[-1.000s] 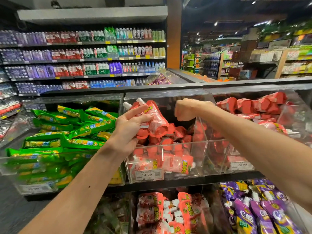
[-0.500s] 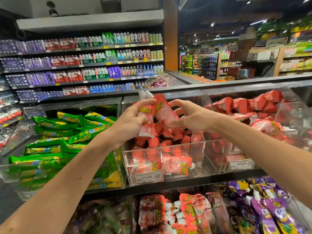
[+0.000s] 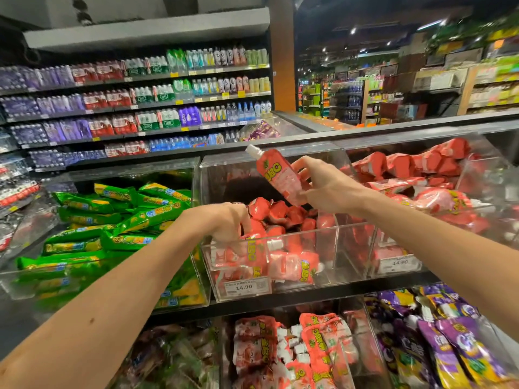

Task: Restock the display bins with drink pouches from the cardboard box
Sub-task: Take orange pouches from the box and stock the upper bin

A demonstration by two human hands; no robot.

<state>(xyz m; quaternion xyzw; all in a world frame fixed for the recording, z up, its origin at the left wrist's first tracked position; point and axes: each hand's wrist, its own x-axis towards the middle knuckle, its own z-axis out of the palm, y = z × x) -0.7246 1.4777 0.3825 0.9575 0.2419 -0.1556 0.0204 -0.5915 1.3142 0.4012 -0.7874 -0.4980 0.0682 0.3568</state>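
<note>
My right hand (image 3: 327,186) holds one red drink pouch (image 3: 279,175) with a white cap, tilted, above the middle clear bin (image 3: 331,242). My left hand (image 3: 227,223) is down inside that bin's front left part, fingers curled onto a red pouch (image 3: 252,249) lying among several other red pouches. The cardboard box is not in view.
A bin of green pouches (image 3: 118,220) stands to the left and another bin of red pouches (image 3: 421,175) to the right. Below are lower bins with red pouches (image 3: 295,349) and purple pouches (image 3: 438,338). Shelves of bottled drinks (image 3: 140,102) line the back wall.
My right hand has taken one pouch from the left and raised it. My left hand has gone down into the middle bin with its pouch.
</note>
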